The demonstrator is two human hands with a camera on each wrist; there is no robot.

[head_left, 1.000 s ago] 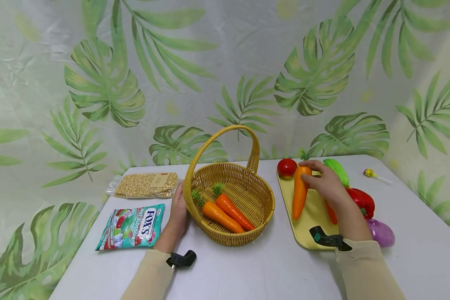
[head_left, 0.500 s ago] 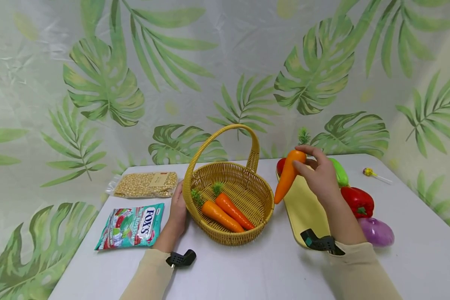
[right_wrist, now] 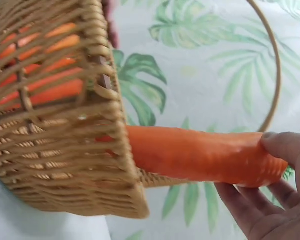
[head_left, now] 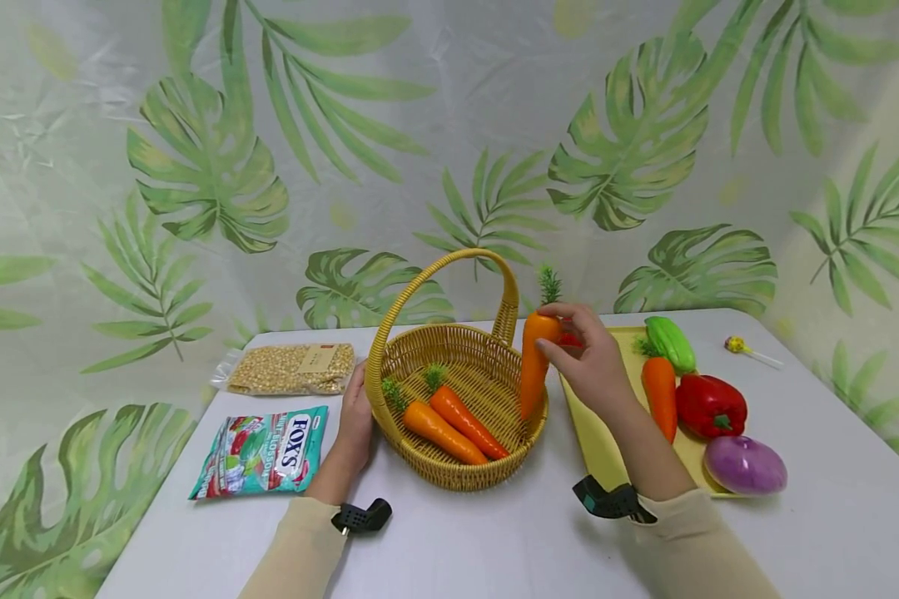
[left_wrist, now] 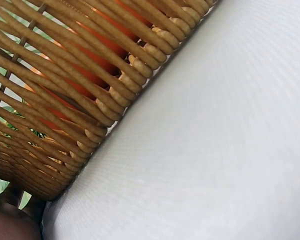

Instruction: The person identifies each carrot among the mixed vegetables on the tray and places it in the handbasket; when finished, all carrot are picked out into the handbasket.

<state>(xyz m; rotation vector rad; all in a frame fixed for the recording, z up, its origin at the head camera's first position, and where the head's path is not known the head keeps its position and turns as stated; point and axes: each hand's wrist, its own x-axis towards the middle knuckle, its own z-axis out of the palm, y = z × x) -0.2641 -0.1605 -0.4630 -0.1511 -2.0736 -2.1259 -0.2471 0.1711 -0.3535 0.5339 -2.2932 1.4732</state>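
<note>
A person's right hand [head_left: 586, 358] pinches an orange carrot [head_left: 533, 366] between thumb and fingers near its thick, leafy end. The carrot stands nearly upright, its tip lowered inside the right rim of a wicker basket [head_left: 460, 477]; whether the tip touches the weave is unclear. It looks like a glossy model: probably light, stiff and hard to damage, though slick. The broad shoulder under the leaves seems the best hold; the feathery tuft looks too flimsy.

The left hand [head_left: 355, 424] rests against the basket's left outer wall; its fingertips are hidden, so I cannot tell whether they curl. Two carrots [head_left: 444, 433] lie side by side on the basket floor. The tall handle [head_left: 479, 254] arches overhead, and its right foot, just beside the held carrot, limits room.

To the right, a yellow tray [head_left: 598, 433] bears another carrot [head_left: 659, 399]. A green cucumber [head_left: 672, 345], red bell pepper [head_left: 712, 405] and purple onion [head_left: 745, 466] line its right edge, the onion at the near corner. A lollipop [head_left: 736, 344] lies near the table's far right corner. Along the table's left edge are a Fox's candy bag [head_left: 262, 453] and a packet of grain [head_left: 292, 370].
</note>
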